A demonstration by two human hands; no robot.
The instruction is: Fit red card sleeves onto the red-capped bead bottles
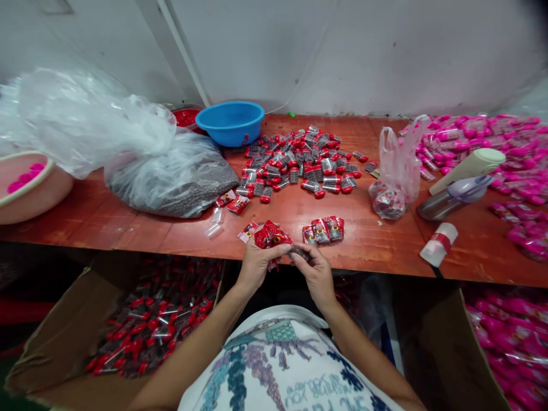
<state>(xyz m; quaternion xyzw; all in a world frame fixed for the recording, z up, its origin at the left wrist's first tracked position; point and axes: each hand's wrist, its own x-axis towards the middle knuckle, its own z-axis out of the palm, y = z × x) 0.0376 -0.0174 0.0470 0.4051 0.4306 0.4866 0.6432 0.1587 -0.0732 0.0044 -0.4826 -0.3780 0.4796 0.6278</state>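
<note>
While the left hand [254, 265] closes around a cluster of red packets [272, 235], the right hand [317, 273] pinches a small dark piece [301, 253] between thumb and fingers, up against that cluster. Both hands are in front of the heap of red-capped containers [299, 157], at the front edge of the table [363, 251]. Red tabletop stretches between heap and edge, running on to a white roll [439, 242] right of the heap. A row of packets [323, 230] lies before the heap; a blue basin [231, 123] sits behind its left side. Print on the packets is too small for me to read; lettering on the shirt [278, 359] is blurred.
</note>
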